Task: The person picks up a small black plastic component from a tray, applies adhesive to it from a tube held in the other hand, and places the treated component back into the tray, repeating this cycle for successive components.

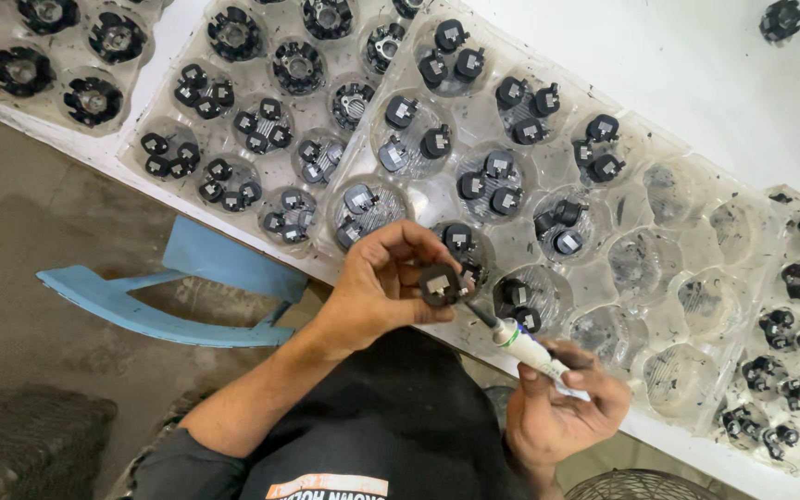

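Left hand grip: the left hand (377, 282) pinches a small black plastic part (440, 284) between thumb and fingertips, its pale square face turned up toward the camera.
Right hand grip: the right hand (562, 407) is clenched around a white pen-shaped tool (525, 347) with a green band, held slanting up and to the left.
Tool tip: its dark tip sits at the lower right edge of the black part, touching or just beside it; which one cannot be told.
Where the part is: raised above the near edge of the table, just in front of the clear plastic tray (604, 268).
Clear tray: round pockets, those on the left holding two or three black parts each, several on the right holding only dark specks.
Neighbouring trays: a second tray (261, 120) to the left holds smaller clustered black pieces and ring-shaped parts; a third tray (798, 324) at the right edge holds more small black pieces.
Table: a white table top (696, 74) runs diagonally under all the trays.
Below: a blue chair (178, 287) stands on the grey floor by the table's edge.
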Tool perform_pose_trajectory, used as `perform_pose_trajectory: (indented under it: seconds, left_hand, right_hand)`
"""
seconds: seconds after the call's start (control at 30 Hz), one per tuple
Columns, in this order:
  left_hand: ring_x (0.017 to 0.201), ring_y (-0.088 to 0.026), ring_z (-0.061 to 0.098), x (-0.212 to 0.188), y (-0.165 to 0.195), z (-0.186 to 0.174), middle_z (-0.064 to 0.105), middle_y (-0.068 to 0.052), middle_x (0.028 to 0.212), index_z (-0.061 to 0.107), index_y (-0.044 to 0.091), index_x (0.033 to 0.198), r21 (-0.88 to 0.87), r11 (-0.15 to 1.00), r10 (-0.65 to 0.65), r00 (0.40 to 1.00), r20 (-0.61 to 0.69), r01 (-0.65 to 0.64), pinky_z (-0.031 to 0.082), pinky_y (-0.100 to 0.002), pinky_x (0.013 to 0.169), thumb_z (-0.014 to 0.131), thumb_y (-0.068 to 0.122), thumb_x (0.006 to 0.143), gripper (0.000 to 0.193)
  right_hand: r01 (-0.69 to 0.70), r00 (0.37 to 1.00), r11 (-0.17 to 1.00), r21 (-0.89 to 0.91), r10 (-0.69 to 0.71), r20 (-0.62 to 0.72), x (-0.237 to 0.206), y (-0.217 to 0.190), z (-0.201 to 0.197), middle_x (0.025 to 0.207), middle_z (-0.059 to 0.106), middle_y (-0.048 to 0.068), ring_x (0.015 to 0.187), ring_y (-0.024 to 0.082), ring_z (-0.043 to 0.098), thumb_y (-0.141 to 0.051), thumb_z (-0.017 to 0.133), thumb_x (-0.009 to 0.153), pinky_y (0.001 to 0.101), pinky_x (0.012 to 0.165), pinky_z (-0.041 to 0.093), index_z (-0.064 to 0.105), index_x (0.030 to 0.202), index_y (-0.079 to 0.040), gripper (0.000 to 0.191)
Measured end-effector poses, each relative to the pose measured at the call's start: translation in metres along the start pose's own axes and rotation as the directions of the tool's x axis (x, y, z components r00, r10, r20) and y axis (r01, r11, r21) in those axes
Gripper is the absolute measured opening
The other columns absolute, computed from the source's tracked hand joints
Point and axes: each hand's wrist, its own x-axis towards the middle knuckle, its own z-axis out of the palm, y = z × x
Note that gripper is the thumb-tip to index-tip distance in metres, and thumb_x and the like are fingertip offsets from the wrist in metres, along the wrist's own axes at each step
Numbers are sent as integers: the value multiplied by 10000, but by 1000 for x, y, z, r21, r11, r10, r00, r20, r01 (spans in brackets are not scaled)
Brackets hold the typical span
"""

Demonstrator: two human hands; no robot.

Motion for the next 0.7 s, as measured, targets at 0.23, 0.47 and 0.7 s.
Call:
perform_pose_trajectory:
  seconds: [0.23,0.47,0.7]
  left_hand:
    - [1022,-153,733,-15,6,23,672,-60,1182,736,23,1166,480,873,136,989,-63,-89,653,-300,878,853,-154,745,472]
    - [1085,-161,719,-14,7,25,623,-65,1252,718,42,1269,452,886,142,989,-47,-106,693,-305,913,631,-236,830,527]
    - [1059,-147,722,-12,7,26,633,-46,1224,693,13,1275,476,874,135,990,-47,-97,688,-300,906,623,-234,846,500]
  right_hand:
    - [285,957,884,-371,-241,161,8,-19,5,895,683,175,854,327,747,73,799,814,427,784,642,542,1023,-87,368]
    - [299,954,862,-410,-257,156,12,-26,9,903,678,154,872,317,742,85,868,784,414,816,642,523,997,-81,439]
    - [333,941,840,-428,-269,204,17,-24,14,864,665,155,791,307,715,125,786,768,438,777,638,545,921,-55,337]
